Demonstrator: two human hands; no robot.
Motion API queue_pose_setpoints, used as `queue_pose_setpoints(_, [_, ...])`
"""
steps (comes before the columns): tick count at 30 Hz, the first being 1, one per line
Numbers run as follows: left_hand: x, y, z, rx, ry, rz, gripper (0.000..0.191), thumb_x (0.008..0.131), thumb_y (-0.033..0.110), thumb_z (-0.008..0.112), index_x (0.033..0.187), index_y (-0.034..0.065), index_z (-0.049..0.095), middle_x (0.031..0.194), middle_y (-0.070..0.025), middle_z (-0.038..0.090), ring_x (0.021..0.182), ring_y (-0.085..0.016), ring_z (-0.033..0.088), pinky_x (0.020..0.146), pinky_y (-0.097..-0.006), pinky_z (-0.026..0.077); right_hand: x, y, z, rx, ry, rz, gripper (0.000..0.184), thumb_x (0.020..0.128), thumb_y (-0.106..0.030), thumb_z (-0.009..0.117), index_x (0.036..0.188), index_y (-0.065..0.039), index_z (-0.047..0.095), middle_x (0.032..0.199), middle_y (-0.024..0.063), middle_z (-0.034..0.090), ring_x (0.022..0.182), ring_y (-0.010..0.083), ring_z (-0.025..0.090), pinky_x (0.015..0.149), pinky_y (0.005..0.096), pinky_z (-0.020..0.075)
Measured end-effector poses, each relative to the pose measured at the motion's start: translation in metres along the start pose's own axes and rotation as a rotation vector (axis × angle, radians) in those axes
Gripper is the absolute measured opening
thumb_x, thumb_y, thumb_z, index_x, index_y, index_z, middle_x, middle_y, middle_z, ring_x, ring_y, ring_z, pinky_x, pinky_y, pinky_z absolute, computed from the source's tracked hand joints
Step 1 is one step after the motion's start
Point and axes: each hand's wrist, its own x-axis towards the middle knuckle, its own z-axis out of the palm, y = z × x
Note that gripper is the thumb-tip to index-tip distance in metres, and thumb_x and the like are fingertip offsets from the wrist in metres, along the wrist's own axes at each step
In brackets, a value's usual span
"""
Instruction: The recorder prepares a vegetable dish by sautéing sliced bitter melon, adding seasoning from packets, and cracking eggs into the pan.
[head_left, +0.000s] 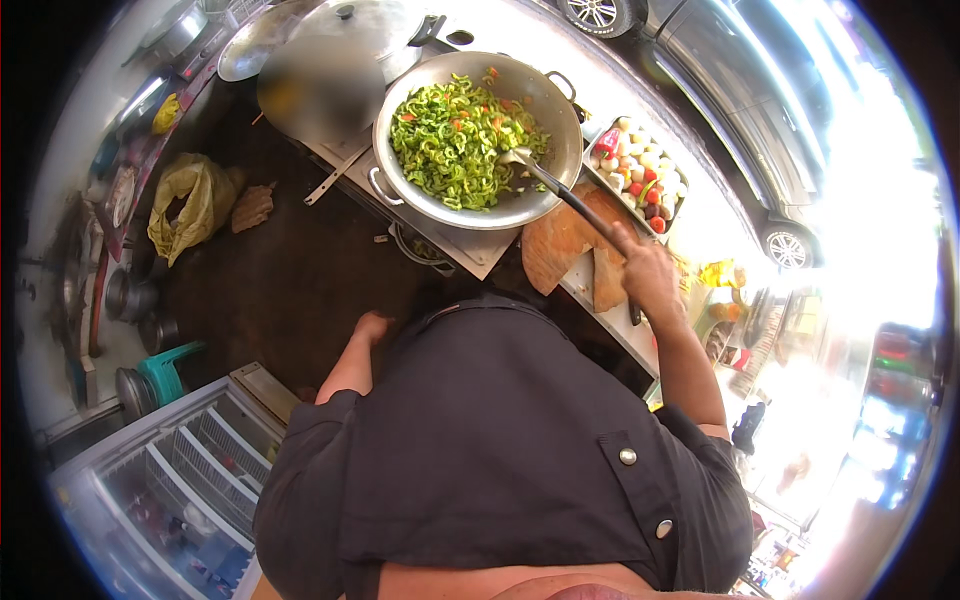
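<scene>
A wide metal wok (551, 90) with loop handles sits on the stove. Sliced green vegetables with orange bits (457, 142) fill much of it, heaped toward its left side. My right hand (651, 276) is shut around the dark handle of a metal cooking spatula (585, 208). The spatula's blade rests among the vegetables at the heap's right edge. My left hand (373, 327) hangs low beside my body, away from the stove; its fingers are mostly hidden, and I see nothing held in it.
Right of the wok lie a wooden chopping board (555, 244) and a tray (628, 208) of pale bulbs and red vegetables. A lidded pot (360, 30) stands behind. A yellowish sack (195, 202) sits on the floor at left. A glass-topped chest freezer (172, 480) is at lower left.
</scene>
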Motion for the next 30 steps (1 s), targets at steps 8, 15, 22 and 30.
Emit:
queue_pose_setpoints(8, [0.017, -0.021, -0.007, 0.04, -0.046, 0.034, 0.053, 0.089, 0.036, 0.077, 0.122, -0.005, 0.07, 0.118, -0.0255, 0.072, 0.11, -0.036, 0.071, 0.094, -0.0439, 0.053, -0.006, 0.01, -0.047, 0.99, -0.467, 0.155, 0.074, 0.094, -0.017, 0.067, 0.161, -0.013, 0.037, 0.093, 0.0137, 0.068, 0.06, 0.0158, 0.063, 0.062, 0.034, 0.056])
queue_pose_setpoints(15, [0.0, -0.018, -0.01, -0.007, -0.019, -0.037, 0.05, 0.09, 0.038, 0.075, 0.118, -0.0032, 0.073, 0.116, -0.0239, 0.074, 0.106, -0.035, 0.072, 0.092, -0.043, 0.054, 0.096, -0.064, 0.021, 1.133, -0.258, 0.171, 0.067, 0.098, -0.016, 0.065, 0.159, -0.008, 0.039, 0.082, 0.0019, 0.06, 0.055, 0.01, 0.055, 0.052, 0.0295, 0.0504])
queue_pose_setpoints(22, [0.012, -0.067, -0.001, 0.009, 0.032, 0.109, 0.041, 0.092, 0.035, 0.073, 0.117, 0.0029, 0.076, 0.109, -0.0237, 0.075, 0.095, -0.034, 0.075, 0.081, -0.0431, 0.057, 0.127, -0.104, -0.018, 1.188, -0.526, -0.079, 0.065, 0.098, -0.016, 0.068, 0.158, -0.013, 0.043, 0.073, 0.0008, 0.056, 0.055, 0.0092, 0.054, 0.051, 0.0298, 0.0511])
queue_pose_setpoints(30, [0.0, -0.076, -0.005, -0.162, -0.013, 0.014, 0.035, 0.094, 0.032, 0.071, 0.114, 0.0043, 0.078, 0.104, -0.0199, 0.076, 0.086, -0.03, 0.074, 0.074, -0.0433, 0.056, 0.088, -0.11, -0.135, -0.02, -0.27, -0.549, 0.078, 0.088, -0.001, 0.061, 0.161, -0.021, 0.04, 0.109, 0.0133, 0.064, 0.093, 0.031, 0.071, 0.082, 0.0439, 0.0573])
